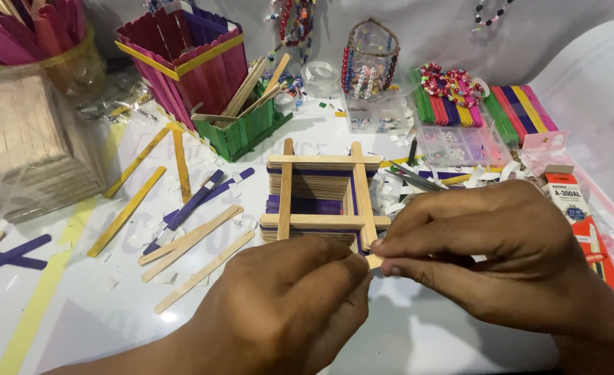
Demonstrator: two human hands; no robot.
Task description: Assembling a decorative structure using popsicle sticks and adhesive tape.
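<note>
A square box (321, 198) stacked from plain and purple craft sticks stands mid-table, four plain sticks crossed on its top. Just in front of it my left hand (286, 305) and my right hand (494, 243) meet, fingertips pinched together on a small plain wooden stick (374, 260). Only the stick's tip shows between the fingers; the rest is hidden.
Loose plain, yellow and purple sticks (189, 232) lie left of the box. A red-purple stick box (185, 59) and a green one (244, 128) stand behind. Bead trays (459, 142), coloured stick bundles (508, 107) and a red packet (584, 222) are at the right. A stick stack (22, 146) sits far left.
</note>
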